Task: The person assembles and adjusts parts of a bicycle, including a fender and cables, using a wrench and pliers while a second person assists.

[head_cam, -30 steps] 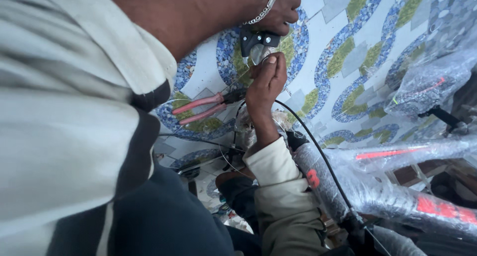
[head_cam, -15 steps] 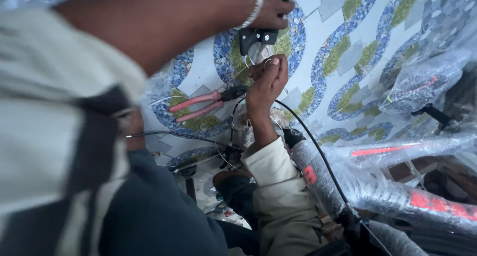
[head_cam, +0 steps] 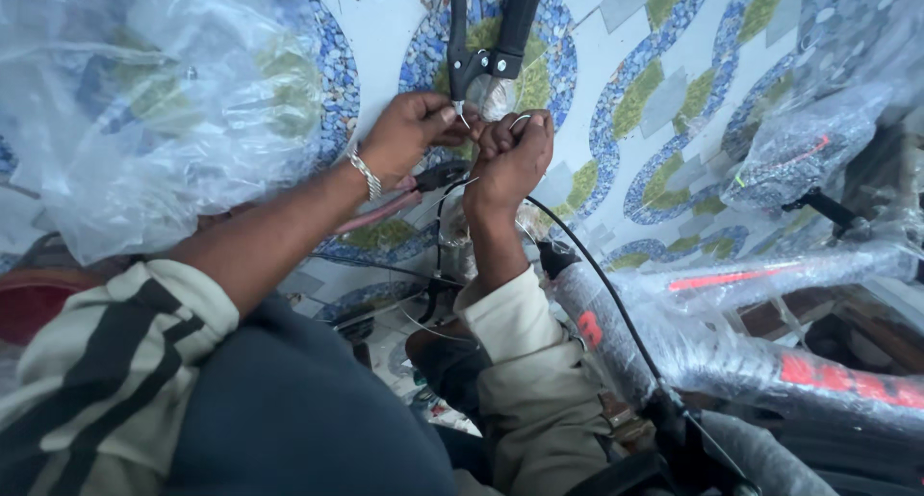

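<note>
My left hand, with a metal bracelet and a striped short sleeve, pinches a thin wire end right at the jaws of a black-handled cutter. The cutter's handles run off the top edge, and what holds them is hidden. Touching my fingers is another person's hand in a cream sleeve, closed around the same wire end. A black cable runs from that hand down to the right. My right hand is not in view.
Red-handled pliers lie on the mosaic floor, partly under my forearm. A plastic-wrapped bicycle frame fills the right side. Crumpled clear plastic hangs at upper left. The other person's dark head is low in the middle.
My left arm has dropped from across the top of the view. The hand has moved from the cutter's body to pinching at its jaws. The other person's hand has stayed in place.
</note>
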